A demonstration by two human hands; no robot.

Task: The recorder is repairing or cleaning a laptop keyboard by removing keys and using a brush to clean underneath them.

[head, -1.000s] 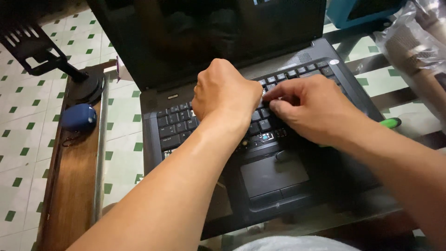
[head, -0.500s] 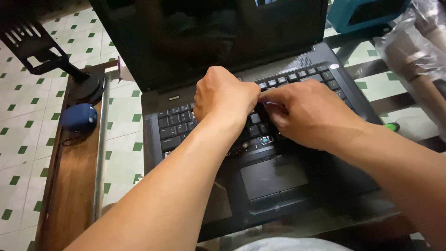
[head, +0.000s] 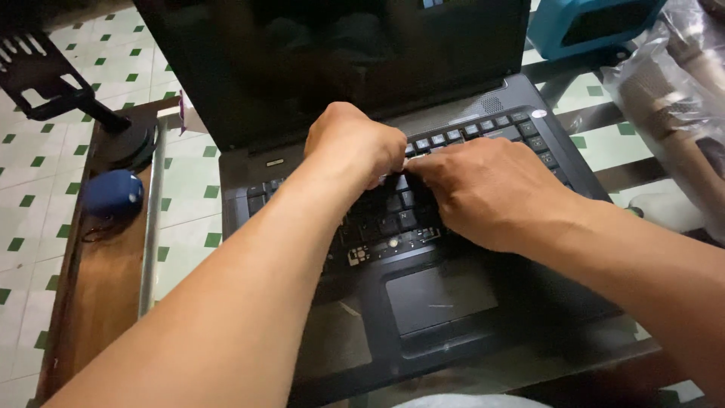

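Black laptop (head: pixel 423 249) sits open on a glass tabletop (head: pixel 596 147), screen dark, and both hands meet over the middle of its keyboard (head: pixel 393 215). Left hand (head: pixel 355 143) is curled, fingertips bunched down on the keys in the centre of the laptop; right hand (head: pixel 487 193) lies just beside it, touching, fingers tucked under toward the same spot. Looks like both pinch or pry at a key or the keyboard edge, but the fingertips are hidden, so cannot tell what exactly is gripped. Risks, as a judgement: too much upward pull could snap a key cap or its clip, or bend the keyboard plate; a freed small part could drop through to the tiled floor under the glass. A hard push could slide the laptop on the smooth glass toward its near edge. Left of the laptop, well apart, a blue rounded object (head: pixel 112 195) and a black stand base (head: pixel 121 143) rest on a wooden plank (head: pixel 98 295); an elbow swing could knock them. Right of the laptop a clear plastic bag (head: pixel 668 106) lies near.
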